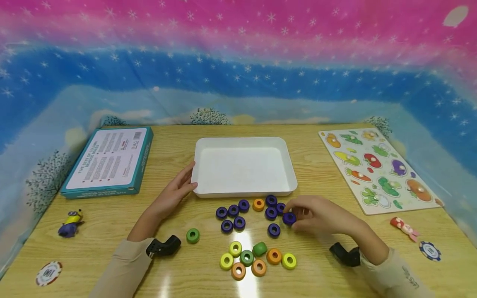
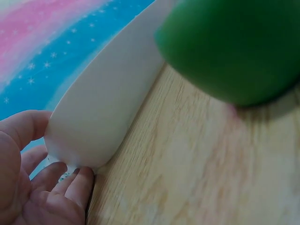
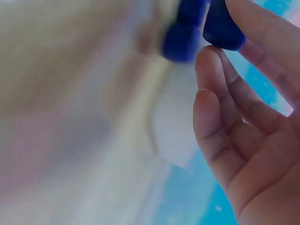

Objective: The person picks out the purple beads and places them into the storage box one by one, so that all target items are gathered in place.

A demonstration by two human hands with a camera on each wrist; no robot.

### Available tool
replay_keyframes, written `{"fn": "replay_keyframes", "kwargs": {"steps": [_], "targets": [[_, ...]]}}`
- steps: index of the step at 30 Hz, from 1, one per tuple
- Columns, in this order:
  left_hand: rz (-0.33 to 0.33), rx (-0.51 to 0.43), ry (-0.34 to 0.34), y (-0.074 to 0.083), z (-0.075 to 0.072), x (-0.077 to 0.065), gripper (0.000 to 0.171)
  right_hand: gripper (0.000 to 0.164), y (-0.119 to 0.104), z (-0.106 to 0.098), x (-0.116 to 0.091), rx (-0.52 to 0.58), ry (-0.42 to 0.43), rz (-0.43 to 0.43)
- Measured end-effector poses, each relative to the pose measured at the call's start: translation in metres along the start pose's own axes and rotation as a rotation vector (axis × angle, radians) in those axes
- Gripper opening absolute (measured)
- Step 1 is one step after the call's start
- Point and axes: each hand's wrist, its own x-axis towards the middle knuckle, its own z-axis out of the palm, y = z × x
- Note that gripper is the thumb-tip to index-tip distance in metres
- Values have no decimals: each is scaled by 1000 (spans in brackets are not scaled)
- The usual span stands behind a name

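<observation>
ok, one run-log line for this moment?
left grip: holding white tray at its left end | right grip: pinching dark purple ring bead | loose ring beads: on wooden table, tray's near side

Long beige sleeves [image 1: 121, 267] are worn, and the right one is marked with small dark lettering [image 1: 411, 278]. A black, elbow-shaped wrist camera [image 1: 165, 246] is worn beside each cuff [image 1: 136, 248].

The tray [image 1: 244, 167] is plain white, the beads [image 1: 274, 235] deep purple, green, yellow and orange. The table [image 1: 309, 165] shows honey-coloured grain; the snowflake-patterned backdrop [image 1: 238, 62] goes from pink to blue; that box [image 1: 104, 159] there is teal and white.
</observation>
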Motion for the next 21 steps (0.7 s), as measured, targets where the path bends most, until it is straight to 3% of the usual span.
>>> {"fn": "replay_keyframes", "kwargs": {"steps": [5,10,16,21], "targets": [[-11,21,22,0,2,0,60,31,1,-26,8,-36,93,-37],[0,18,15,2,0,-1,60,30,10,-40,33,-15,150,-66],[-4,-3,17,2,1,-1,61,30,25,-38,65,6,98,-75],[-6,-7,19,0,1,-1,62,29,37,-30,81,-39,29,-73]]}}
